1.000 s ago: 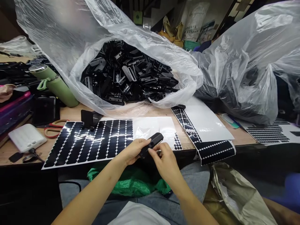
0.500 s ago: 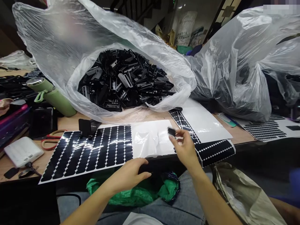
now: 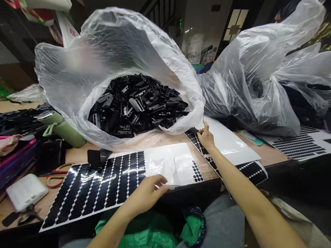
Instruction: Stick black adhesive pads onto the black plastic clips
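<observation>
My left hand (image 3: 149,192) rests at the table's front edge, by a sheet of black oblong stickers (image 3: 100,186). Its fingers are loosely curved with the thumb apart, and it holds nothing visible. Stretched out to the right, my right hand (image 3: 207,137) is beside a small black plastic piece (image 3: 193,130) lying on a narrow sticker strip (image 3: 200,146). The index finger is raised away from the thumb, which is near the piece; contact is unclear. A clear plastic bag (image 3: 181,129) lies open behind, full of black plastic parts (image 3: 142,103).
At left are a green flask (image 3: 67,131), red-handled scissors (image 3: 58,174), a white power bank (image 3: 27,192) and a black block (image 3: 94,158) on the sheet. Another plastic bag (image 3: 245,79) and a sticker sheet (image 3: 300,143) are at right. Green sacking (image 3: 144,227) sits below the table edge.
My right hand has moved away, from over the white sheet to the sticker strip beside the bag. The small black piece formerly in its fingers is no longer visible there. My left hand stays nearly still.
</observation>
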A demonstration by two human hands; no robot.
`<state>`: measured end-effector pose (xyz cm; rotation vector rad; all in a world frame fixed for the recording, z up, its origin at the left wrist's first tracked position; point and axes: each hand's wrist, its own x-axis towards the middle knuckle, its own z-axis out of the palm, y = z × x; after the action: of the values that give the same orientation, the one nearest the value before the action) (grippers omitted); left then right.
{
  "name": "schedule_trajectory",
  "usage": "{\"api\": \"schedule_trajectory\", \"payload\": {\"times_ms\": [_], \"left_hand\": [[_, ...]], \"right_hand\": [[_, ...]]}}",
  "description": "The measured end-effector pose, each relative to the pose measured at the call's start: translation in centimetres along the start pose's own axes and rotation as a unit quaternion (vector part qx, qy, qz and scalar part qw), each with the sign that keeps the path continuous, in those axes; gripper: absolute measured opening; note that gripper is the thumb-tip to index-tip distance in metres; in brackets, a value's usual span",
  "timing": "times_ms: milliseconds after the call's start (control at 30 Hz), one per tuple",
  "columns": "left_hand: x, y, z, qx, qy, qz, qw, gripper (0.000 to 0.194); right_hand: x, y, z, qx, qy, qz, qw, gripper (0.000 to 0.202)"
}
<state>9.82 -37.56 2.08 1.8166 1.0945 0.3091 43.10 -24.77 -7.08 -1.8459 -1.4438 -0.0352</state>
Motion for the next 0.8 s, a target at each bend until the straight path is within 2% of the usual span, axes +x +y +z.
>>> {"api": "schedule_trajectory", "payload": {"times_ms": [133,267,367,467,533,567,633,667,733,767,800], "left_hand": [[1.1,-1.1,0.0,-0.06,0.03,-0.003,0.998,0.03],[1.6,-1.1,0.5,-0.104,0.057,0.007,0.993,0.028],[1.0,-1.4,0.1,-0.093,0.079,0.015,0.992,0.027],[0.1,-2.3,-0.8,-0.089,0.136,0.005,0.987,0.026],[-0.3,-2.8,-1.3,-0.103,0.202,-0.011,0.974,0.027],[-0.3,-3.0,-1.4,-0.117,0.231,-0.013,0.966,0.033],[0.0,-3.0,-1.3,-0.167,0.254,0.007,0.953,0.053],[0.2,-2.8,-1.1,-0.205,0.238,0.023,0.949,0.062],[0.6,-2.5,-0.6,-0.298,0.155,0.037,0.941,0.066],[0.7,-2.4,-0.3,-0.345,0.11,0.031,0.932,0.062],[0.7,-2.3,-0.1,-0.39,0.077,0.016,0.918,0.056]], "right_hand": [[-1.9,-0.3,-1.7,-0.005,-0.025,-0.033,0.999,0.071],[-2.2,-0.9,-1.3,-0.061,-0.05,-0.046,0.996,0.081],[-2.7,-1.9,-1.3,-0.082,-0.075,-0.028,0.993,0.076],[-4.6,-4.4,-3.4,-0.003,-0.03,0.002,1.0,0.076],[-6.6,-7.0,-5.6,0.134,-0.028,0.026,0.99,0.083],[-7.6,-8.5,-6.8,0.221,-0.057,0.048,0.972,0.085],[-9.4,-11.4,-8.6,0.367,-0.176,0.106,0.907,0.092],[-10.1,-12.7,-9.1,0.411,-0.237,0.136,0.87,0.091],[-11.2,-14.6,-9.3,0.459,-0.325,0.18,0.807,0.084],[-11.6,-15.2,-9.1,0.467,-0.343,0.195,0.791,0.079],[-12.0,-15.5,-8.7,0.468,-0.341,0.204,0.79,0.075]]}}
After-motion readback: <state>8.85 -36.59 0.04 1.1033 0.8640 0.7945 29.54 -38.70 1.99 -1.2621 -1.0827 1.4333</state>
